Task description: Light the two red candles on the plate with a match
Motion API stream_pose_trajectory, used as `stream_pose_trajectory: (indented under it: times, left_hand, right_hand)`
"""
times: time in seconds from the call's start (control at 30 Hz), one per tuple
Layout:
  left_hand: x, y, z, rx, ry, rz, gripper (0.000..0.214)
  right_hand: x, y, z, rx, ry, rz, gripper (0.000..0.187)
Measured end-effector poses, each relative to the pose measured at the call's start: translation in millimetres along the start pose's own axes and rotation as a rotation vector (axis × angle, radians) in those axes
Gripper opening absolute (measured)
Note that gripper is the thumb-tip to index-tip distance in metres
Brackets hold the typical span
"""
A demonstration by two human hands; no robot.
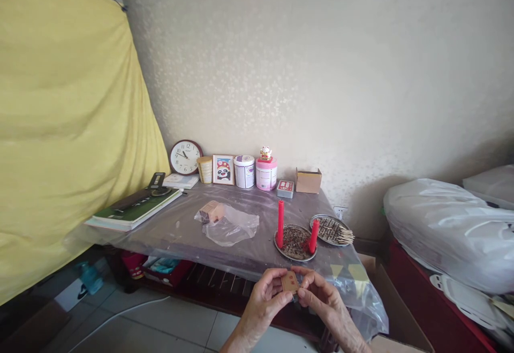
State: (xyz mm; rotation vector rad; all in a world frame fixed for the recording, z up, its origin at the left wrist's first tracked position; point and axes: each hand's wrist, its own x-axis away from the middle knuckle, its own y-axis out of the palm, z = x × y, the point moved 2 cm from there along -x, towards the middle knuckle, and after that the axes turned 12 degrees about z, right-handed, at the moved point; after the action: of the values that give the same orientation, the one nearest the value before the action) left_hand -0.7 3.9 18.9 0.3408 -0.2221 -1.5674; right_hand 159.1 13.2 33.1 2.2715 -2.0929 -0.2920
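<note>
Here, the left hand (268, 295) and right hand (321, 293) share a pinching grip, thumbs and fingers closed around the edges of a small cardboard box (289, 282); just beyond the grip, red candles (280, 222) stand on a round tray (296, 259).

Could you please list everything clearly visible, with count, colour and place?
small box: 1, tan, lower centre
candles: 2, red, on front tray
round trays: 2, silver-rimmed, table's right
sticks: several, pale, on rear tray
bag: 1, clear, mid-table
pack: 1, tan, at clear bag
clock: 1, white-faced, by wall
cup: 1, yellow, beside clock
framed picture: 1, multicoloured, beside cup
tubs: 2, white and pink, by wall
figurine: 1, white, on pink tub
tin: 1, red-grey, beside tubs
carton: 1, brown, beside tin
book: 1, green, table's left
curtain: 1, yellow, left
table: 1, grey-brown, centre
sack: 1+, white, right
hands: 2, bare, holding small box
</note>
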Motion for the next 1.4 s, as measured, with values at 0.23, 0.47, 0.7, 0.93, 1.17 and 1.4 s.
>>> stream_pose_trajectory:
  times: [0.23,0.47,0.7,0.93,1.17,1.4]
  left_hand:
    - [3.0,1.8,5.7,-0.044,0.030,0.017,0.039]
    - [2.9,0.0,3.5,-0.091,0.034,0.002,0.037]
    - [1.7,0.1,2.2,-0.128,0.104,-0.004,0.035]
    - [3.0,2.9,1.8,-0.076,0.062,-0.009,0.035]
    - [3.2,2.5,1.8,0.030,-0.053,0.073,0.035]
    - [7.4,3.6,5.3,0.188,-0.121,0.064,0.027]
  right_hand:
    - [-0.6,0.5,-2.2,0.037,-0.009,0.023,0.032]
    - [-1.6,0.2,-0.1,0.003,-0.001,0.013,0.028]
    - [-0.7,1.1,-2.2,0.004,0.013,0.007,0.028]
    - [-0.3,0.7,-5.1,-0.016,0.026,0.022,0.028]
    - [-7.3,-16.3,-5.2,-0.113,-0.016,0.233,0.023]
    - [-4.1,-14.9,-9.7,-0.331,0.088,0.339,0.026]
